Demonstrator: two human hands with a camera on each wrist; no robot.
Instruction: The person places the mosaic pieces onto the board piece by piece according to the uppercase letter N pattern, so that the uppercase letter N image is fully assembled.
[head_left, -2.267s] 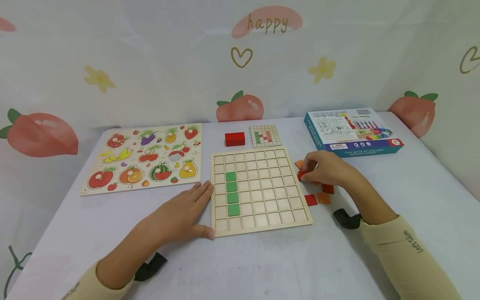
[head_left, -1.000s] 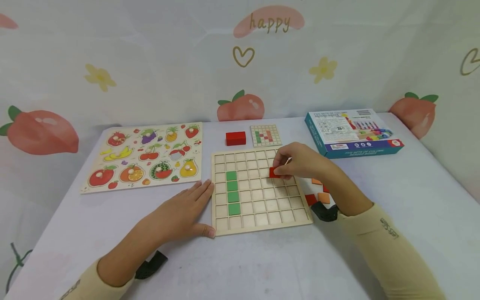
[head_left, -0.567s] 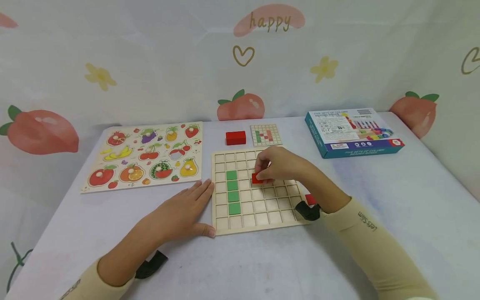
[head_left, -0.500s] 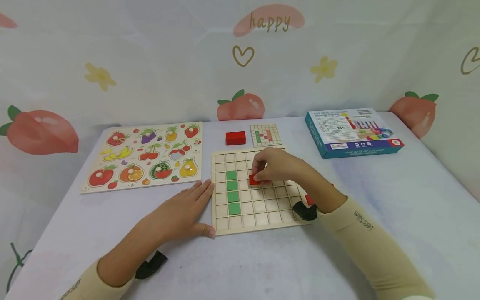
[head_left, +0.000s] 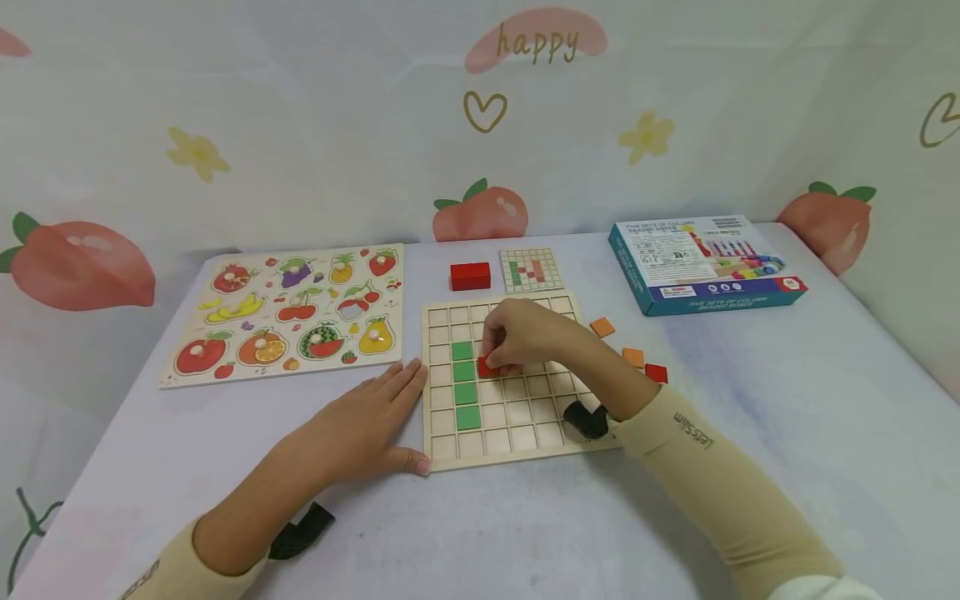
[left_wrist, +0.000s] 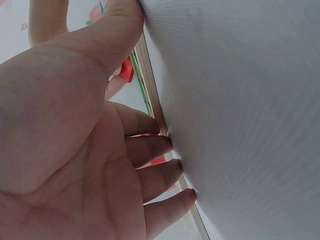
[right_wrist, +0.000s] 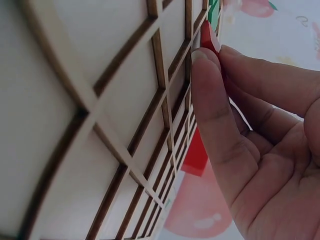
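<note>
A wooden grid board (head_left: 525, 439) lies on the table, with a column of green square tiles (head_left: 466, 392) in its second column. My right hand (head_left: 525, 333) pinches a red square tile (head_left: 487, 367) between thumb and fingers, right beside the second green tile from the top. In the right wrist view the red tile (right_wrist: 209, 39) is tilted, one edge at a grid cell close to the green. My left hand (head_left: 367, 429) rests flat at the board's left edge, fingers straight, fingertips and thumb against the frame. The left wrist view shows those fingertips (left_wrist: 172, 167) along the board's side.
Orange tiles (head_left: 602, 327) and a red tile (head_left: 656, 373) lie right of the board, partly behind the right forearm. Behind the board are a red block (head_left: 470, 277) and a small pattern card (head_left: 531, 270). A fruit peg puzzle (head_left: 288, 318) lies left; a boxed set (head_left: 705, 265) stands back right.
My right hand has picked up a red tile from the loose pile and carried it leftward across the board, to beside the green column. My left hand has stayed in place.
</note>
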